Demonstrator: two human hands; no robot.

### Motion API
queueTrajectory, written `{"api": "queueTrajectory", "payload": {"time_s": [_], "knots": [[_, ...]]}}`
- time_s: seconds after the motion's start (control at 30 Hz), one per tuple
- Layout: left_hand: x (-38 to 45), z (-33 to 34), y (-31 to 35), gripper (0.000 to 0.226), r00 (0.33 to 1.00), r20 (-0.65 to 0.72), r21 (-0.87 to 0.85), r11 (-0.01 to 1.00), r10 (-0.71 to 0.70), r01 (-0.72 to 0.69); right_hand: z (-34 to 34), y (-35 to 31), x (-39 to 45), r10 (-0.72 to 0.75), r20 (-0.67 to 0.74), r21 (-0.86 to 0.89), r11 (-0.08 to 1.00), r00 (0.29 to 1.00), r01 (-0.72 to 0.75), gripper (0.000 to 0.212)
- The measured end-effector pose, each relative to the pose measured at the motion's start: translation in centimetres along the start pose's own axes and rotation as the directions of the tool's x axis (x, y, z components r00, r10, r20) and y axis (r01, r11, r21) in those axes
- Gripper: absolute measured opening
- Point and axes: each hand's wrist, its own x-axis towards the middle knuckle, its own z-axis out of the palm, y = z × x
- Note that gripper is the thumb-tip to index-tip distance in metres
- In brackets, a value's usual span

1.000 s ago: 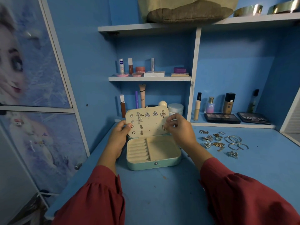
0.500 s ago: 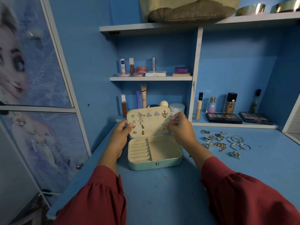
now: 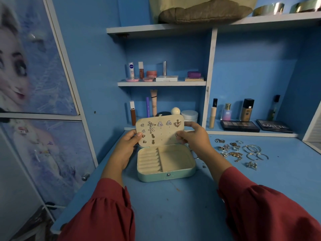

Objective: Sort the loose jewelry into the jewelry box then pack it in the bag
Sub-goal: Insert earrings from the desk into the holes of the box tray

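Between the two hands stands the raised lid (image 3: 160, 132) of the jewelry box (image 3: 165, 162), tilted upright with earrings (image 3: 159, 123) pinned across its cream lining. The left hand (image 3: 126, 146) steadies the lid's left edge, thumb pressed on the front and the other fingers curled behind. The right hand (image 3: 194, 136) works at the lid's right edge, its fingers (image 3: 180, 137) pinched on a small earring beside the holes there. The box sits open on the tabletop (image 3: 182, 202), its ring slots and tray bare. What matters next is the loose jewelry (image 3: 238, 150): it lies in a scatter to the right of the box, well apart from the left hand and just beyond the right wrist, so the right hand is much the nearer for the next pick. The bag cannot be told for sure.
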Motion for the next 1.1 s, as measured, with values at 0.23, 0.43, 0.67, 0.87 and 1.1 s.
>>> {"api": "queueTrajectory", "payload": {"time_s": [0.23,0.43,0.67,0.87,1.1], "knots": [[-0.1,-0.9,0.4,0.015,0.998,0.012,-0.047,0.997,-0.064,0.065,-0.9,-0.1,-0.1,0.106,0.099,0.177,0.977,0.989,-0.123,0.011],[-0.5,-0.6,0.9,0.021,0.996,0.012,-0.115,0.989,-0.088,0.089,-1.4,0.0,0.1,0.132,0.155,0.232,0.958,0.979,-0.166,0.010],[-0.6,-0.5,1.1,0.024,0.996,-0.005,-0.132,0.987,-0.093,0.091,-2.2,-0.2,0.3,0.244,0.258,0.367,0.870,0.935,-0.329,0.008],[-0.6,-0.2,1.0,0.042,0.990,-0.092,-0.156,0.984,-0.104,0.088,-2.8,-0.3,0.5,0.325,0.314,0.403,0.805,0.892,-0.436,0.024],[-1.5,0.7,2.6,0.043,0.998,-0.049,-0.057,0.998,0.036,-0.039,-3.1,0.1,0.5,0.305,0.363,0.380,0.815,0.880,-0.439,0.017]]}}
